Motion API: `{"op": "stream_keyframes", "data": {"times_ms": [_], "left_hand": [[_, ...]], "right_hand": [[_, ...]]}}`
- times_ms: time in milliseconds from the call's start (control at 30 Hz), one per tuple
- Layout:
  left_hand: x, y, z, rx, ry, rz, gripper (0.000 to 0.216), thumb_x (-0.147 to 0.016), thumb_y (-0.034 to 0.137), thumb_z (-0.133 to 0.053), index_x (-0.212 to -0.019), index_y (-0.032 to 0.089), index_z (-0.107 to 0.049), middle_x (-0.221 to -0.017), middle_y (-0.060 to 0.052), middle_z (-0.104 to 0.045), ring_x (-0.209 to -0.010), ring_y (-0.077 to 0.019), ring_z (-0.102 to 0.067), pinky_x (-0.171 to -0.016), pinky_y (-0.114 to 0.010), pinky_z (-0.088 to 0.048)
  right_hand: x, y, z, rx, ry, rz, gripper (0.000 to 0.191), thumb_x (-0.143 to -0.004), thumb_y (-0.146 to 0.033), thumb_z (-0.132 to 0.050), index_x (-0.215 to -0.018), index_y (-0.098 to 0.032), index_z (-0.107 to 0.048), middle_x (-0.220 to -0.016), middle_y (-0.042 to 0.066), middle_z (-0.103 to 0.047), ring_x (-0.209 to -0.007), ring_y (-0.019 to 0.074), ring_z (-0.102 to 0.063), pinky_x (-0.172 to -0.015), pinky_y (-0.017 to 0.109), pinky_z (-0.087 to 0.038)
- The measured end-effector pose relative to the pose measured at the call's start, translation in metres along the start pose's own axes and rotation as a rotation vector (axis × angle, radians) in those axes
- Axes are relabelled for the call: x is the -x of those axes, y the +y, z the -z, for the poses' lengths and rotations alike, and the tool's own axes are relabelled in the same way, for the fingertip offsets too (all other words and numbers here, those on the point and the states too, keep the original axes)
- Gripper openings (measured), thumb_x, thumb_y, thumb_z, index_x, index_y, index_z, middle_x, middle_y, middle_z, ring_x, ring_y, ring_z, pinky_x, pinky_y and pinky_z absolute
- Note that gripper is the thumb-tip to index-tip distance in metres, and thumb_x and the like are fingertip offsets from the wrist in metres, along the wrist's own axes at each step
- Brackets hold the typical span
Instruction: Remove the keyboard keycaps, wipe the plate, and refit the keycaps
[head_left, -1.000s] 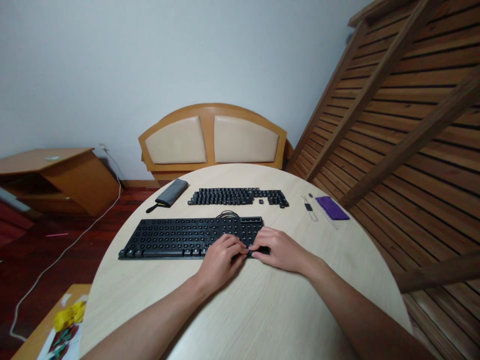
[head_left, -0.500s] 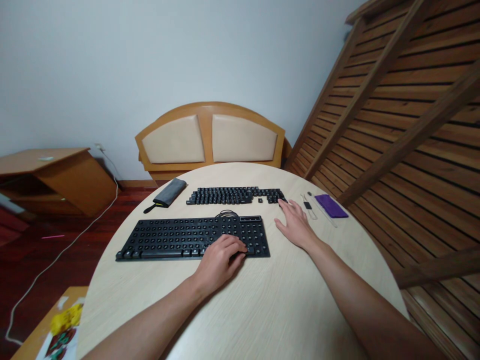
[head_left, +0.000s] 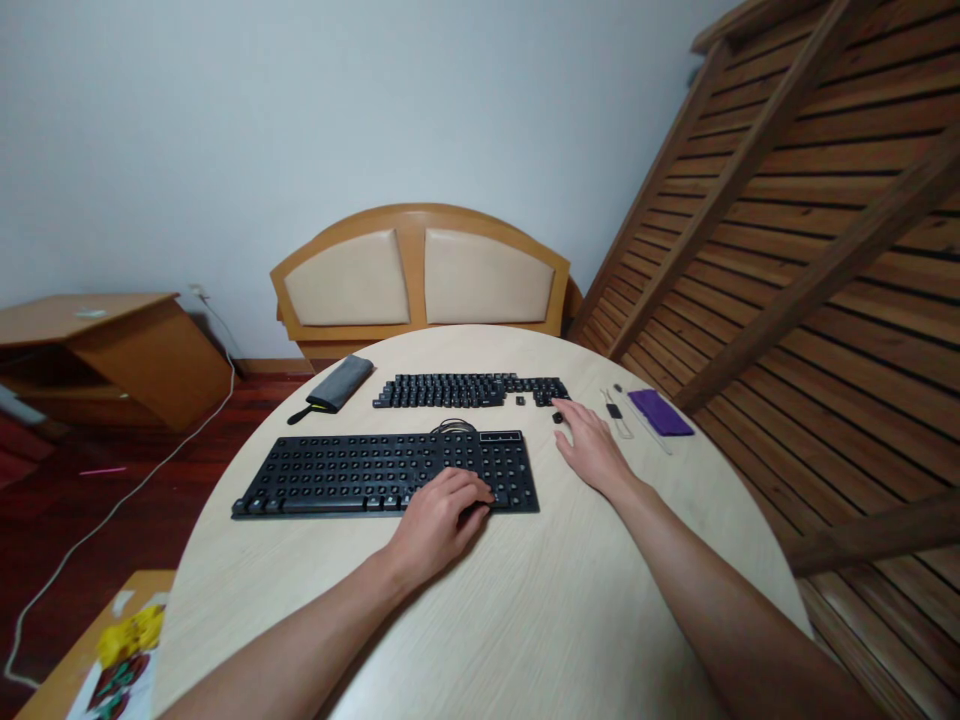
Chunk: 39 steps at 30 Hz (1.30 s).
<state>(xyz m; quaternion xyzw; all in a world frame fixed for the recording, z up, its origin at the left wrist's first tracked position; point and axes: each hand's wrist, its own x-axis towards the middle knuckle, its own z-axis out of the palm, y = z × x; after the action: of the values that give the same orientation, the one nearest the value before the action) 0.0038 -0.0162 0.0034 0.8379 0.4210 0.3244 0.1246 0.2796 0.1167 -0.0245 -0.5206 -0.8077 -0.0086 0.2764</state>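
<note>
A black keyboard (head_left: 337, 475) with its keycaps removed lies across the round table (head_left: 525, 620). My left hand (head_left: 442, 520) rests on its near right edge with the fingers curled down onto it. Behind it, the removed black keycaps (head_left: 465, 390) are laid out in rows. My right hand (head_left: 594, 450) lies to the right of the keyboard with its fingers stretched out flat. Its fingertips touch a single loose keycap (head_left: 557, 417) just in front of the rows' right end. Another loose keycap (head_left: 520, 401) lies nearby.
A grey pouch (head_left: 341, 385) lies at the back left of the table. A keycap puller (head_left: 616, 412) and a purple cloth (head_left: 660, 412) lie at the back right. A wooden headboard (head_left: 420, 270) stands behind the table, and a slatted wooden frame (head_left: 787, 250) leans at the right.
My right hand left the keyboard's near right corner, reached the keycap rows, and has drawn back slightly with one keycap at its fingertips. My left hand has stayed on the keyboard.
</note>
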Motion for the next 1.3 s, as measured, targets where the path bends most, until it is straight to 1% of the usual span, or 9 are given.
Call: {"op": "stream_keyframes", "data": {"times_ms": [67, 167, 267, 467, 533, 633, 733, 900, 1300], "left_hand": [[0.0, 0.001, 0.0, -0.001, 0.001, 0.002, 0.013, -0.093, 0.015, -0.058, -0.1, 0.02, -0.068, -0.105, -0.005, -0.072, -0.103, -0.0234, -0.063, -0.088, -0.043, -0.057], [0.0, 0.002, 0.001, -0.002, 0.004, 0.005, 0.013, -0.093, 0.016, -0.057, -0.1, 0.02, -0.068, -0.104, -0.006, -0.072, -0.102, -0.0233, -0.063, -0.088, -0.043, -0.058], [0.0, 0.002, 0.001, -0.005, 0.001, 0.003, 0.014, -0.093, 0.015, -0.057, -0.1, 0.02, -0.068, -0.104, -0.006, -0.072, -0.102, -0.0234, -0.063, -0.088, -0.043, -0.058], [0.0, 0.001, 0.001, -0.004, -0.001, 0.006, 0.015, -0.093, 0.014, -0.057, -0.101, 0.02, -0.068, -0.105, -0.005, -0.072, -0.103, -0.0232, -0.063, -0.088, -0.043, -0.057], [0.0, 0.001, 0.001, -0.006, -0.004, 0.009, 0.015, -0.093, 0.013, -0.058, -0.101, 0.02, -0.068, -0.105, -0.005, -0.072, -0.103, -0.023, -0.063, -0.088, -0.042, -0.057], [-0.001, 0.002, 0.001, -0.008, -0.008, 0.007, 0.015, -0.092, 0.013, -0.058, -0.101, 0.02, -0.068, -0.103, -0.005, -0.072, -0.101, -0.0226, -0.062, -0.087, -0.042, -0.057], [-0.001, 0.003, 0.002, -0.014, -0.002, 0.008, 0.015, -0.092, 0.013, -0.058, -0.101, 0.02, -0.068, -0.103, -0.005, -0.072, -0.101, -0.0223, -0.062, -0.087, -0.041, -0.056], [0.0, 0.001, 0.001, -0.015, -0.001, 0.012, 0.015, -0.092, 0.014, -0.058, -0.101, 0.02, -0.068, -0.103, -0.005, -0.072, -0.101, -0.0226, -0.062, -0.087, -0.041, -0.056], [0.0, 0.002, 0.002, -0.006, -0.009, 0.012, 0.016, -0.093, 0.015, -0.057, -0.102, 0.021, -0.068, -0.104, -0.006, -0.071, -0.102, -0.0231, -0.062, -0.088, -0.041, -0.056]], "right_hand": [[-0.001, 0.001, 0.0, -0.011, 0.001, -0.006, 0.049, -0.091, -0.017, -0.047, -0.139, -0.015, -0.052, -0.14, 0.015, -0.058, -0.123, 0.03, -0.057, -0.101, 0.048, -0.047], [-0.002, 0.001, 0.003, -0.011, -0.037, -0.017, 0.039, -0.091, -0.014, -0.047, -0.126, -0.016, -0.064, -0.124, 0.013, -0.068, -0.112, 0.0288, -0.063, -0.097, 0.047, -0.049], [-0.002, -0.004, 0.009, -0.026, -0.075, -0.004, 0.032, -0.092, -0.014, -0.049, -0.116, -0.018, -0.07, -0.114, 0.011, -0.072, -0.105, 0.028, -0.066, -0.093, 0.045, -0.051], [0.004, -0.028, 0.027, -0.17, -0.089, 0.078, 0.027, -0.095, -0.021, -0.055, -0.116, -0.022, -0.072, -0.112, 0.009, -0.073, -0.104, 0.0258, -0.066, -0.092, 0.044, -0.051], [0.007, -0.04, 0.037, -0.28, -0.143, 0.159, 0.029, -0.097, -0.022, -0.053, -0.12, -0.024, -0.071, -0.112, 0.008, -0.072, -0.103, 0.0235, -0.066, -0.092, 0.041, -0.051], [0.011, -0.055, 0.05, -0.441, -0.287, 0.3, 0.031, -0.099, -0.022, -0.052, -0.124, -0.026, -0.069, -0.113, 0.008, -0.07, -0.105, 0.0205, -0.065, -0.093, 0.038, -0.05], [0.013, -0.065, 0.058, -0.524, -0.353, 0.319, 0.027, -0.097, -0.022, -0.057, -0.12, -0.024, -0.07, -0.112, 0.008, -0.071, -0.105, 0.0201, -0.064, -0.095, 0.038, -0.049], [0.013, -0.068, 0.061, -0.541, -0.429, 0.309, 0.017, -0.091, -0.021, -0.065, -0.105, -0.023, -0.074, -0.1, 0.006, -0.074, -0.101, 0.0215, -0.064, -0.095, 0.041, -0.048], [0.017, -0.068, 0.056, -0.54, -0.47, 0.33, 0.017, -0.088, -0.021, -0.07, -0.103, -0.024, -0.075, -0.097, 0.005, -0.073, -0.096, 0.0204, -0.064, -0.091, 0.038, -0.048]]}}
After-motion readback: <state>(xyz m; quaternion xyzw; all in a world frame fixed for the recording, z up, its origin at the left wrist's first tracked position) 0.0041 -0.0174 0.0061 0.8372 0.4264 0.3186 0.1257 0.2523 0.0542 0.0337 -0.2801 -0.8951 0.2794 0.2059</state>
